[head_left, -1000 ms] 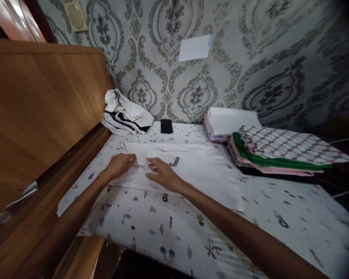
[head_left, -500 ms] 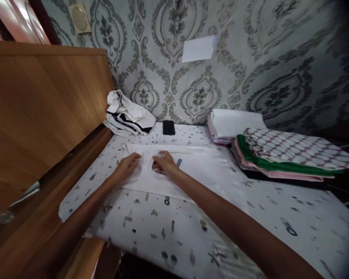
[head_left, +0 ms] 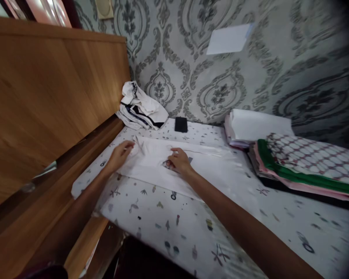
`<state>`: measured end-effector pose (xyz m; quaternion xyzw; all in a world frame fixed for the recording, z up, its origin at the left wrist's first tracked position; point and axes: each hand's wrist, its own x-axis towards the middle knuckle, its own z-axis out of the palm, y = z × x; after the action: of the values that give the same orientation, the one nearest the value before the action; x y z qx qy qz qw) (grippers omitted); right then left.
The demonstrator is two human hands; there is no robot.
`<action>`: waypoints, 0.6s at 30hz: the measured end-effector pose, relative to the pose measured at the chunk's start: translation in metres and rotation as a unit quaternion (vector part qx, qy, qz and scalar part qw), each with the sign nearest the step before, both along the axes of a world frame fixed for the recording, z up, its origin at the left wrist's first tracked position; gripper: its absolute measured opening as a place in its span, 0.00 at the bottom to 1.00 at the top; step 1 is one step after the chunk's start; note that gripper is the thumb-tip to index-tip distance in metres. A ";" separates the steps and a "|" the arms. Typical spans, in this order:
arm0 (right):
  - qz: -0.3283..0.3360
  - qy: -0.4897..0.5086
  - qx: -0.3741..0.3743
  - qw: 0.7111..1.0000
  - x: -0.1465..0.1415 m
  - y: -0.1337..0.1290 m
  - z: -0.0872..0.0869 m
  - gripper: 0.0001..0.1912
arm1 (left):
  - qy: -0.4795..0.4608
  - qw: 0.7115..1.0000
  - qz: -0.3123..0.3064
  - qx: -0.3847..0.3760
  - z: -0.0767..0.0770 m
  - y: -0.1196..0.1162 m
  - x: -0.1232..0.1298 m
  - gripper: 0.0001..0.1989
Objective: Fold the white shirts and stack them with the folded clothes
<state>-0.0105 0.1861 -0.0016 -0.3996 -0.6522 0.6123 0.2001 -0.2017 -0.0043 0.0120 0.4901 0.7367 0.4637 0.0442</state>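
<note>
A white garment [head_left: 209, 170] lies stretched out and flat on the printed sheet [head_left: 163, 211], with a small dark striped patch near its middle. My left hand [head_left: 119, 155] is closed at the garment's left end, its fingertips pinching a raised, crumpled bit of the cloth. Farther right, my right hand [head_left: 178, 161] is closed on a gathered part of the same garment, beside the striped patch. A small patterned spot shows under the right fingers; I cannot tell what it is.
A crumpled pile of white clothes [head_left: 145, 108] sits against the wooden panel [head_left: 61, 85]. Near the wall lies a black flat object [head_left: 180, 124]. Folded white cloths [head_left: 258, 126] and a stack with a checked cloth [head_left: 317, 155] stand on the right.
My hands have moved apart, the left one farther out toward the garment's left end. The view has turned a little left, so things sit farther right in it.
</note>
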 end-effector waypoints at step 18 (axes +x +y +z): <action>0.036 0.066 0.130 0.989 0.008 -0.007 -0.022 0.22 | 0.006 0.986 0.025 -0.164 -0.005 0.094 -0.024 0.18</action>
<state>-0.0023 0.1795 -0.0232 -0.3051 -0.7261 0.5537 0.2705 -0.2258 0.0898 0.0065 0.4607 0.8151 0.3343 0.1076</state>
